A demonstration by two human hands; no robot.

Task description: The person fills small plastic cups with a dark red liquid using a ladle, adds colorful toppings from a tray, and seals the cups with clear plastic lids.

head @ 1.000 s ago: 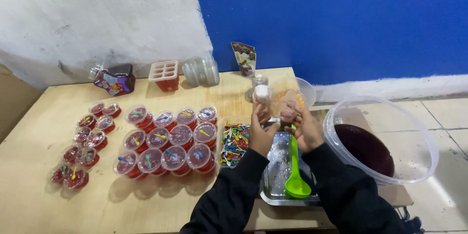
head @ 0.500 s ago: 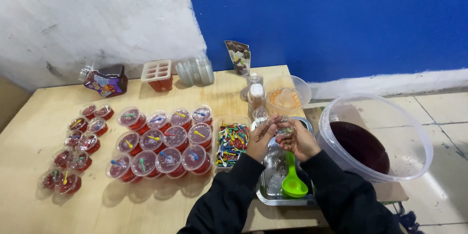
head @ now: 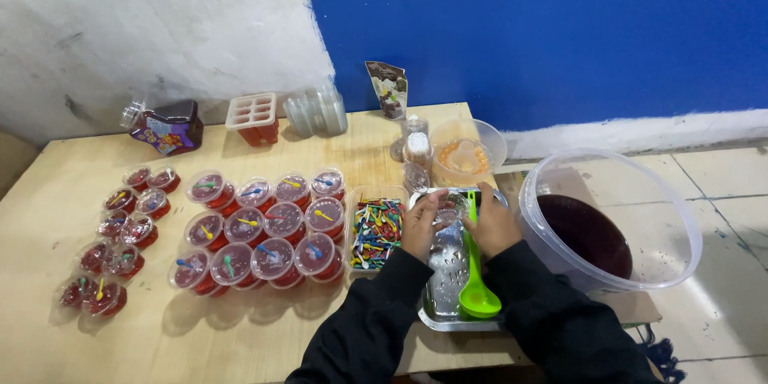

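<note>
the clear plastic cup [head: 450, 210], held up near the shakers a second ago, is now brought down low over the metal tray [head: 438, 312]. it is gripped between both hands: the left hand [head: 422, 224] is closed on its left side, the right hand [head: 490, 224] is wrapped round its right side. the green ladle [head: 477, 272] is left lying in the tray, its bowl toward the near edge, untouched. the big tub of dark red liquid [head: 596, 228] stands just to the right, the filled red cups [head: 264, 228] to the left. by this lowering, the cup looks placed for filling.
</note>
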